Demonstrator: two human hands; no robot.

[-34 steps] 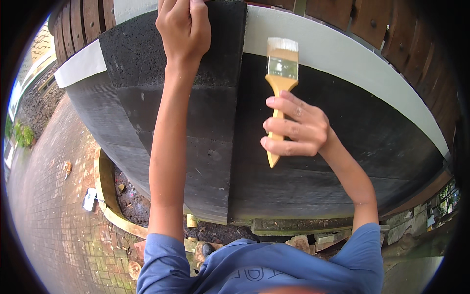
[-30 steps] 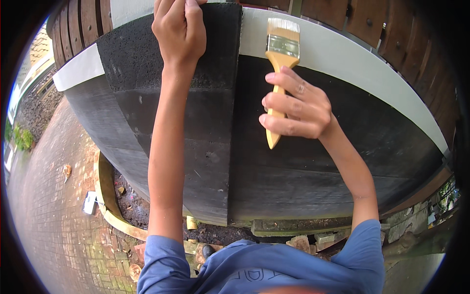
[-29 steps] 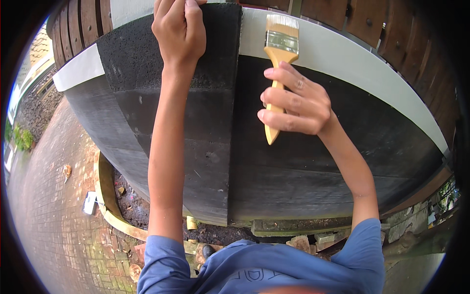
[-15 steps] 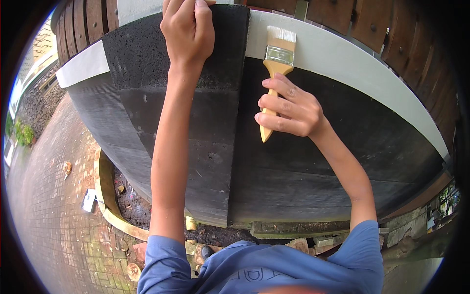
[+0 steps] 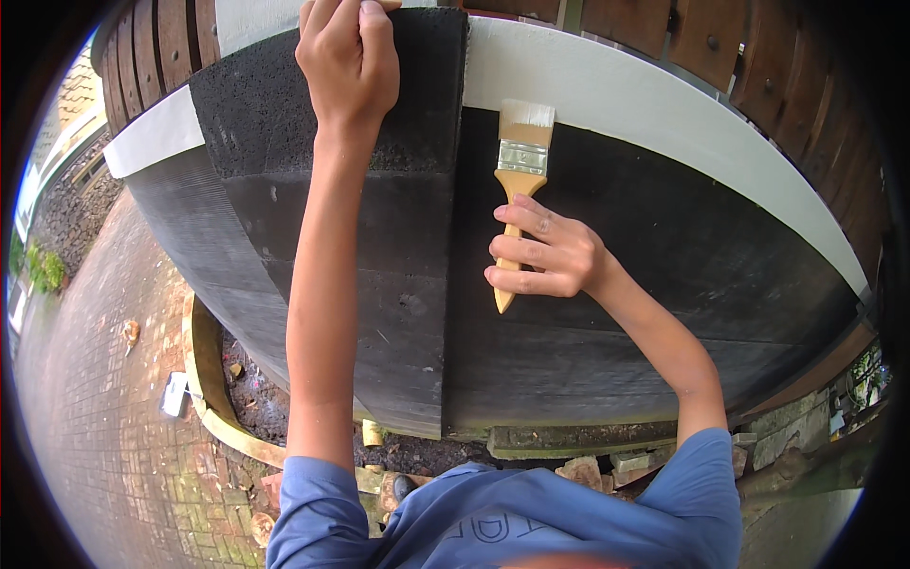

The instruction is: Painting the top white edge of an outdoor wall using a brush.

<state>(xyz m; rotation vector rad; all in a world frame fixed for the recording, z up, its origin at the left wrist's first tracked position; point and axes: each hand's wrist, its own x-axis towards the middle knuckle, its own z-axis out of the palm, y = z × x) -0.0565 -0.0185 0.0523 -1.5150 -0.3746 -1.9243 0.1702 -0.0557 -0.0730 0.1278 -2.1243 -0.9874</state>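
Near one o'clock from the centre of view: flat paintbrush (image 5: 521,180), pale bristles up, handle tail toward six. Right hand (image 5: 550,254), at about two o'clock, has its fingers clamped round the yellow handle. Bristle tips overlap the lower border of the white band (image 5: 654,90), where it meets the black wall (image 5: 626,247). Pressing or just clear of the surface: cannot tell.

Left hand (image 5: 347,71), at eleven o'clock, fingers curled together near the top of the rough black panel (image 5: 256,119); what they close on, if anything, is cut off by the upper edge of view.

Risks (judgement):
1. Pale smear on black. Cause: bristles straddle the border, so any drift toward six would carry wet coating, if loaded, below the line.
2. Ragged border. Cause: band curves down toward three; a straight wrist sweep would leave the curve.
3. Mark on the panel's vertical edge (image 5: 455,256), toward twelve. Cause: swinging the brush too far toward nine.
4. Unsteady footing, jerking the stroke. Probable cause: loose rubble (image 5: 580,470) at five o'clock, with both arms raised.
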